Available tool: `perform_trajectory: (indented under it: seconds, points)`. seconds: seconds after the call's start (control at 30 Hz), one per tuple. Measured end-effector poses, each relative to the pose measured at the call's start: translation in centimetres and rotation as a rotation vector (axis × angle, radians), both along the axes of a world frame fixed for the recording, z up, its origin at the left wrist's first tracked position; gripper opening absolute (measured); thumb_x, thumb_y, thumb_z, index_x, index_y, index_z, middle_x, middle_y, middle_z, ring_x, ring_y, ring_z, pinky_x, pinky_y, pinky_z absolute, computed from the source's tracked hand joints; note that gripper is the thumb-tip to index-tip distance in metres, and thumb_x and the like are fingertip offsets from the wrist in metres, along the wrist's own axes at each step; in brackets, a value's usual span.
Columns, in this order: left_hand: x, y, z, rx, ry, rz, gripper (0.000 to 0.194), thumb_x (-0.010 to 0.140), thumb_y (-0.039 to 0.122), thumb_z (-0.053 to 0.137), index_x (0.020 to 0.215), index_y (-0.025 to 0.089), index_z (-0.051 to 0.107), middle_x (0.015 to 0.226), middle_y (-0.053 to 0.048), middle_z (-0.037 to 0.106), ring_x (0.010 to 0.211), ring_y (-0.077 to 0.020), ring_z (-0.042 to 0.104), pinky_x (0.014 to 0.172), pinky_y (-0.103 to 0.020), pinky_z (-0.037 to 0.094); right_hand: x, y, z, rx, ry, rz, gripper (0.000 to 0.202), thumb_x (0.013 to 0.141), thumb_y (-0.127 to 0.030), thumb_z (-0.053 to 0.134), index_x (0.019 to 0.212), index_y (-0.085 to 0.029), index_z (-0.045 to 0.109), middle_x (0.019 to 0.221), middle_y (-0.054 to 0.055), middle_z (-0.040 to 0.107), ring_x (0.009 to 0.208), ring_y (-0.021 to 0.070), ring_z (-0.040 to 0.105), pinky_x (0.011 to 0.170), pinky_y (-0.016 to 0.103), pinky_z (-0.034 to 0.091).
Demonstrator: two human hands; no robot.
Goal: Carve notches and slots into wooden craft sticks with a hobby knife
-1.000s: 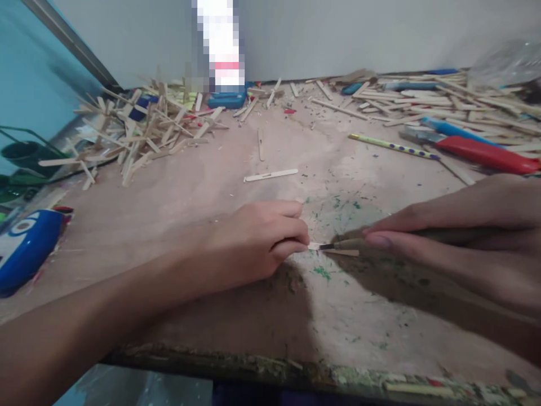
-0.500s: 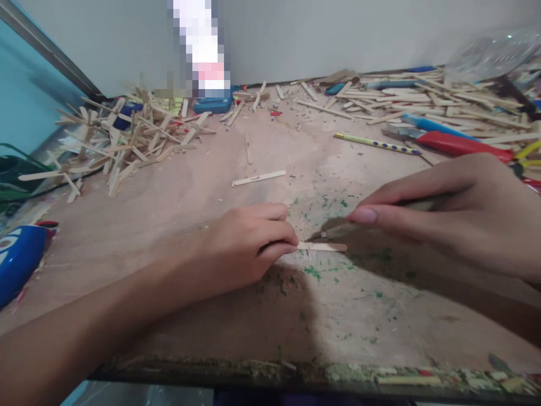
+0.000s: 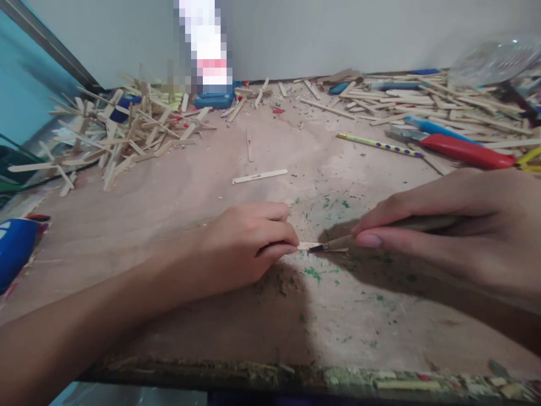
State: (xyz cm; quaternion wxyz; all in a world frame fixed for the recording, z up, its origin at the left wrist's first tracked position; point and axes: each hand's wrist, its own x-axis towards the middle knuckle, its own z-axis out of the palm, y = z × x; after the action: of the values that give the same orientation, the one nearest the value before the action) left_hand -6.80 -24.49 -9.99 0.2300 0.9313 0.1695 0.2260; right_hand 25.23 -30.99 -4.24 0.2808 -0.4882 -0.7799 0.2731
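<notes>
Near the middle of the wooden table (image 3: 169, 197), my left hand (image 3: 257, 242) pinches the left end of a flat wooden stick (image 3: 305, 246) lying on the surface. From the right, my right hand (image 3: 439, 225) grips a thin brush-like tool (image 3: 340, 242) between thumb and fingers. Its dark tip rests on or just over the stick, close to my left fingertips. The tool covers part of the stick. Green flecks (image 3: 313, 274) are scattered around and below the stick.
Behind my hands lie a loose stick (image 3: 260, 176) and a yellow pencil (image 3: 378, 145). Crossed sticks (image 3: 122, 129) are heaped at the back left; more sticks (image 3: 393, 98), a red cutter (image 3: 469, 151) and a plastic bottle (image 3: 494, 59) lie back right. A blue object (image 3: 17, 248) sits far left.
My right hand has lowered slightly, and the tool's tip has come down onto or close over the stick. My left hand holds the stick in the same place. The view has shifted a little.
</notes>
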Motion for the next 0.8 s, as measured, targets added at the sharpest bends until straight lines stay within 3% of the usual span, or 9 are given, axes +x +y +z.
perform_trajectory:
  seconds: [0.1,0.2,0.47,0.53,0.67,0.8]
  points:
    - [0.1,0.0,1.0,-0.008,0.066,-0.011,0.036,0.130,0.014,0.064,0.110,0.018,0.093,0.090,-0.001,0.074,0.080,-0.0148,0.070,0.073,-0.027,0.048,0.1,0.3,0.0,0.059,0.022,-0.125,0.065,0.107,-0.097,0.086,0.085,-0.038,0.101,0.073,0.001,0.088,0.058,0.0188,0.080,0.047,0.028,0.055]
    - [0.2,0.0,1.0,-0.002,0.051,-0.016,0.037,0.130,0.014,0.063,0.108,0.018,0.093,0.090,-0.001,0.075,0.080,-0.0149,0.071,0.073,-0.027,0.049,0.2,0.4,0.3,0.049,0.058,-0.202,0.067,0.099,-0.100,0.092,0.081,-0.036,0.099,0.065,0.003,0.081,0.060,0.0211,0.078,0.048,0.030,0.056]
    - [0.2,0.1,0.0,0.009,0.041,0.001,0.038,0.131,0.021,0.062,0.108,0.021,0.092,0.088,-0.001,0.071,0.079,-0.0161,0.067,0.073,-0.029,0.047,0.3,0.4,0.5,0.017,-0.031,-0.014,0.073,0.108,-0.102,0.080,0.087,-0.035,0.103,0.072,0.004,0.088,0.049,0.0178,0.076,0.038,0.026,0.050]
    - [0.0,0.2,0.0,0.017,0.039,-0.014,0.038,0.131,0.022,0.062,0.108,0.021,0.092,0.092,-0.002,0.073,0.081,-0.0163,0.068,0.073,-0.029,0.046,0.4,0.2,0.3,0.037,-0.056,-0.020,0.066,0.109,-0.096,0.084,0.089,-0.036,0.103,0.077,0.002,0.090,0.047,0.0169,0.075,0.036,0.025,0.048]
    - [0.0,-0.4,-0.3,0.022,-0.008,-0.002,0.036,0.127,0.016,0.063,0.107,0.021,0.092,0.090,-0.001,0.070,0.078,-0.0154,0.064,0.070,-0.030,0.042,0.7,0.2,0.4,-0.019,-0.038,-0.013,0.035,0.109,-0.067,0.094,0.092,-0.038,0.103,0.078,0.000,0.091,0.055,0.0191,0.080,0.038,0.024,0.048]
    - [0.5,-1.5,-0.7,-0.051,-0.064,0.085,0.035,0.125,0.014,0.064,0.102,0.020,0.091,0.089,-0.001,0.071,0.074,-0.0145,0.064,0.067,-0.029,0.042,1.1,-0.1,0.8,-0.136,0.055,-0.116,0.029,0.100,-0.067,0.103,0.100,-0.038,0.105,0.079,0.002,0.090,0.050,0.0189,0.070,0.038,0.029,0.043]
